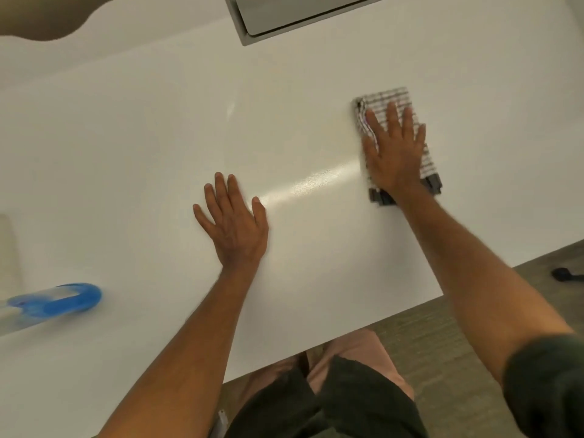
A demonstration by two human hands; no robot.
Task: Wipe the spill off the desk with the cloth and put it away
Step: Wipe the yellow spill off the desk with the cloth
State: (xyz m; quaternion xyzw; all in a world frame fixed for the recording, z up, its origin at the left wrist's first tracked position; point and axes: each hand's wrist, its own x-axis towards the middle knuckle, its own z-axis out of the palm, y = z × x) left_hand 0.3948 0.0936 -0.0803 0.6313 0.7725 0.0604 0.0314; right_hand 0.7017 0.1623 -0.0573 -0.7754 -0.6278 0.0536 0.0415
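A folded checked cloth (387,101) with dark ends lies flat on the white desk (126,153) at the right. My right hand (393,150) presses down on it with the fingers spread, covering most of the cloth. A shiny wet streak (309,183) runs on the desk surface from the cloth toward my left hand (232,221). That hand rests palm down on the bare desk near the middle, fingers apart, holding nothing.
A clear bottle with a blue loop cap (60,301) lies on its side at the left edge. A grey cable-tray flap (303,14) is set into the desk at the back. The desk's front edge runs diagonally near my legs, with carpet beyond at the right.
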